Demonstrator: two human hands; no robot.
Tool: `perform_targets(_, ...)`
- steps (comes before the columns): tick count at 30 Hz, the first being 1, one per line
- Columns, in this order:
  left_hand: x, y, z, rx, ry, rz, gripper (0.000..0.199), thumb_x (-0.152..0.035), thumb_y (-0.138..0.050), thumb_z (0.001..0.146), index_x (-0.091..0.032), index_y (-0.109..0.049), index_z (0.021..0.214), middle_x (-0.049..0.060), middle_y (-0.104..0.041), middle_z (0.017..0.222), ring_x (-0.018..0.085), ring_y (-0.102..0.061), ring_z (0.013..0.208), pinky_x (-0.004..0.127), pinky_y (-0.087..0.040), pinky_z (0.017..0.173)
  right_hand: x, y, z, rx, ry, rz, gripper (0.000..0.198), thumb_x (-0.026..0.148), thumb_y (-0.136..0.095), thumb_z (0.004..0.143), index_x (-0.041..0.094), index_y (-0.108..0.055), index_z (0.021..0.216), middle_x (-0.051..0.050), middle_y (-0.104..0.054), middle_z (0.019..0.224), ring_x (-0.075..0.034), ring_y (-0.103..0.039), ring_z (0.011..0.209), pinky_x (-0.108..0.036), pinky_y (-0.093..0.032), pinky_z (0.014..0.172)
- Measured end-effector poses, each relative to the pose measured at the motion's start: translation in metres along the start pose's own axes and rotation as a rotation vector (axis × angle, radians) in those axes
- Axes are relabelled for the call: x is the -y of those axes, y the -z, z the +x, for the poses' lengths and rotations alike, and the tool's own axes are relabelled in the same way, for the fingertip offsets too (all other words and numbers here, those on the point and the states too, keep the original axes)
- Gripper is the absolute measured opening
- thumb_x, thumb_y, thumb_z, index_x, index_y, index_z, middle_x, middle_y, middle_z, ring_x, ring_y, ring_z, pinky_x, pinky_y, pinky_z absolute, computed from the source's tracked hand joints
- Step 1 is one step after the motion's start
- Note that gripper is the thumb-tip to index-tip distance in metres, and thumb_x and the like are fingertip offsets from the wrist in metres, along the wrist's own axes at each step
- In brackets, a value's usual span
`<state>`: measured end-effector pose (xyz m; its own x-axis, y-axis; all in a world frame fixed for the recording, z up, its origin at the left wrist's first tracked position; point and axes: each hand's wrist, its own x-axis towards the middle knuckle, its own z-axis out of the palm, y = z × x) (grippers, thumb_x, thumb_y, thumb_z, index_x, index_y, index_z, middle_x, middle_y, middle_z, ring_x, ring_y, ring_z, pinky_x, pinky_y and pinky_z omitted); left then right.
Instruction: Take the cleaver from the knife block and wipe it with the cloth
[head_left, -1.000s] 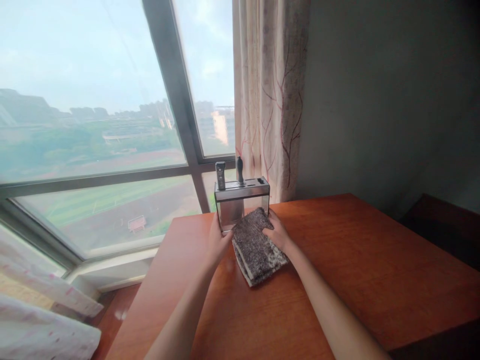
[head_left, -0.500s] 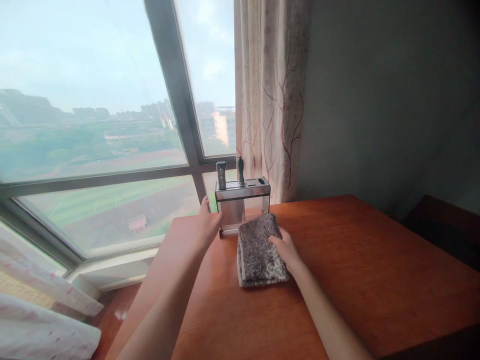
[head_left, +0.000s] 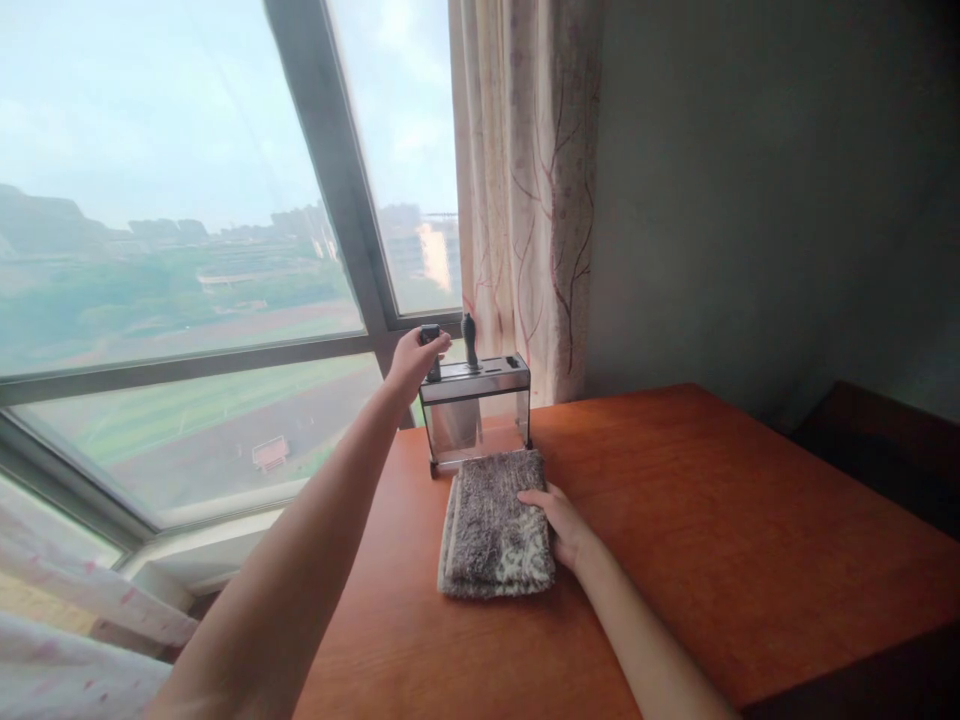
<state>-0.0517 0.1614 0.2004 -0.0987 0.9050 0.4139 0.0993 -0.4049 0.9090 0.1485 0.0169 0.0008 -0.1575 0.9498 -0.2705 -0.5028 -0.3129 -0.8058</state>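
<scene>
A clear-sided knife block with a metal top stands at the table's far edge. My left hand is closed around the dark handle of a knife in its left slot. A second knife, with a black handle, stands upright in the block, and its wide blade shows through the clear front. In front of the block is a folded grey-brown towel with a pale pattern. My right hand grips the towel's right edge, thumb on top and the other fingers hidden beneath.
The reddish-brown wooden table stretches out to the right. Behind the block hang a patterned curtain and a large window with a dark frame. Another curtain is at the lower left. A grey wall rises at the back right.
My left hand has risen from beside the block's left side to the knife handle and taken hold of it. The towel, in my right hand, has moved slightly left and nearer to me.
</scene>
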Motion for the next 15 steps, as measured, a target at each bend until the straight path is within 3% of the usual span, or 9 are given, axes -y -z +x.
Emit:
perform_targets(6,-0.001,-0.005,0.001,0.030,-0.009,-0.002,0.027,-0.035,-0.072,0.065,-0.015,-0.054,0.071,0.000,-0.058,0.055,0.014,-0.056,0.048,0.026,-0.044,0.048,0.001,-0.002,-0.003,0.001,-0.010,-0.016,0.029,0.024,-0.071,0.059,0.013,-0.062,0.084,-0.004,-0.068,0.064,-0.020,-0.063,0.057,-0.031,-0.049,0.057)
perform_targets(15,-0.014,-0.014,0.007,0.066,-0.072,-0.025,0.027,-0.034,-0.073,0.064,-0.016,-0.053,0.066,-0.002,-0.053,0.051,0.011,-0.051,0.043,0.023,-0.039,0.042,-0.002,-0.002,-0.001,-0.012,0.010,-0.033,0.029,0.025,-0.070,0.061,0.013,-0.062,0.087,-0.002,-0.067,0.062,-0.020,-0.063,0.057,-0.030,-0.048,0.057)
